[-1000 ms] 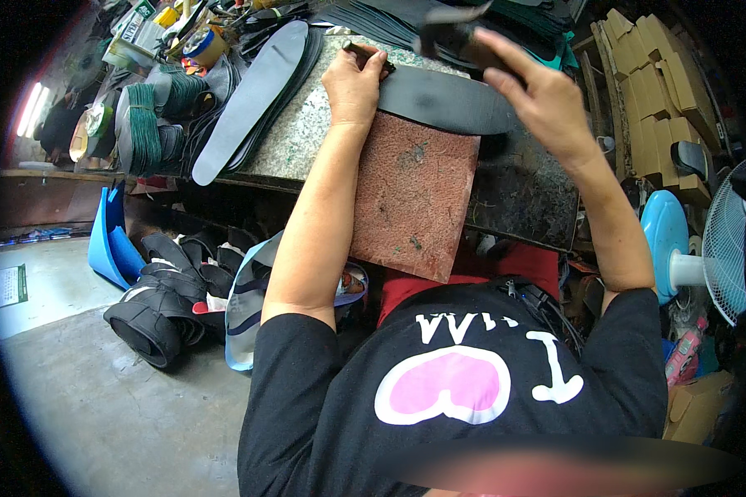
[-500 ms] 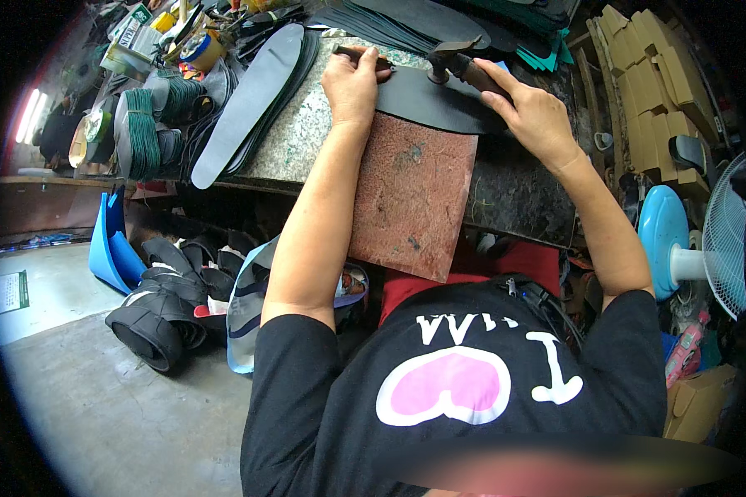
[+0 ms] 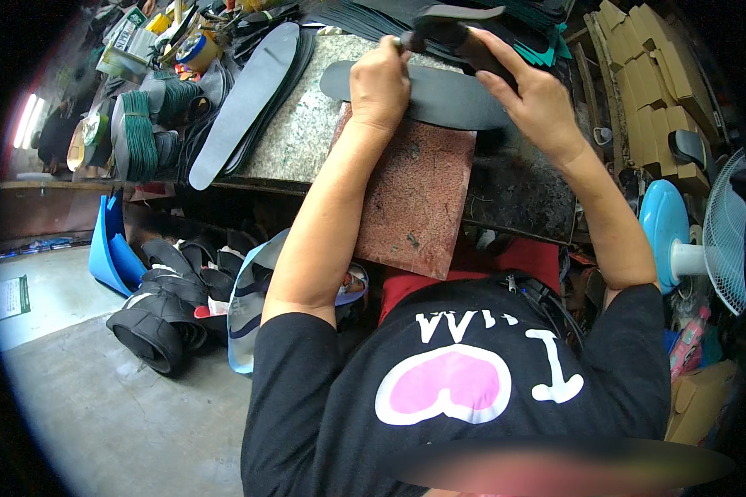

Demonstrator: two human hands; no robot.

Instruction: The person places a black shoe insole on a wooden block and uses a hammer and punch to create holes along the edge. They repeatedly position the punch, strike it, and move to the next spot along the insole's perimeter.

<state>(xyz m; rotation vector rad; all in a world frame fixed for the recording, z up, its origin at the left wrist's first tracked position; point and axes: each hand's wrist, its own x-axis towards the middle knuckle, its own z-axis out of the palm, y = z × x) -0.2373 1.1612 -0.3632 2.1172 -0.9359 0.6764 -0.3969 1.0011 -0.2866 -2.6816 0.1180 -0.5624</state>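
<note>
Since the earlier frame the hammer (image 3: 452,37) has been lifted off the dark rubber sole (image 3: 414,93) and is now held raised above its far edge, with the fingers of the right hand (image 3: 532,98) wrapped around the handle. The sole lies flat across the top of the reddish stone slab (image 3: 419,199), on the speckled workbench (image 3: 294,137), and is pinned down by the left hand (image 3: 380,83), whose fingers are curled together; whether something small is pinched in them cannot be told.
</note>
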